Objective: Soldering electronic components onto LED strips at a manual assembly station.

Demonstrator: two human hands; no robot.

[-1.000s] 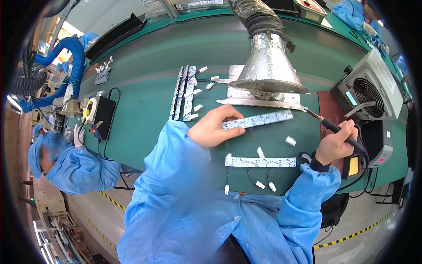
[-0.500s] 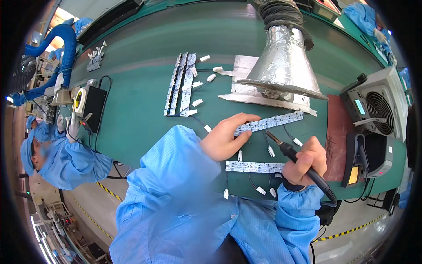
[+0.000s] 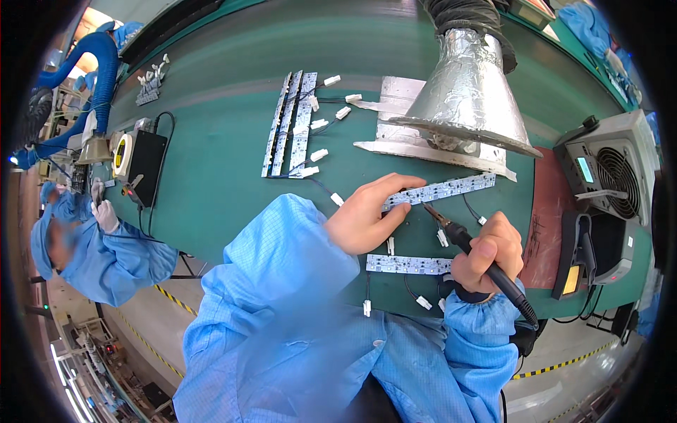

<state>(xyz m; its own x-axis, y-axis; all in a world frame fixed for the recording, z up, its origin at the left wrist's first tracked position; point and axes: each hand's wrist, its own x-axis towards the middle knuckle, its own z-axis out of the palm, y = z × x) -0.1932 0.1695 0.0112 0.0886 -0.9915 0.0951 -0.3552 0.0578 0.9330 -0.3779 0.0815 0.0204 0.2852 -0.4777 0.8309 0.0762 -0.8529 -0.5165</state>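
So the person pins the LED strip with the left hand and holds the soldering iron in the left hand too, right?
Not quite. The head view shows the left hand pinning the LED strip, but the soldering iron is in the right hand.

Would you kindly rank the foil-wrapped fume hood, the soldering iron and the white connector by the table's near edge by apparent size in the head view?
Largest to smallest:
1. Foil-wrapped fume hood
2. Soldering iron, held in the right hand
3. White connector
The gaps are wide, so nearness to the camera does not change the order.
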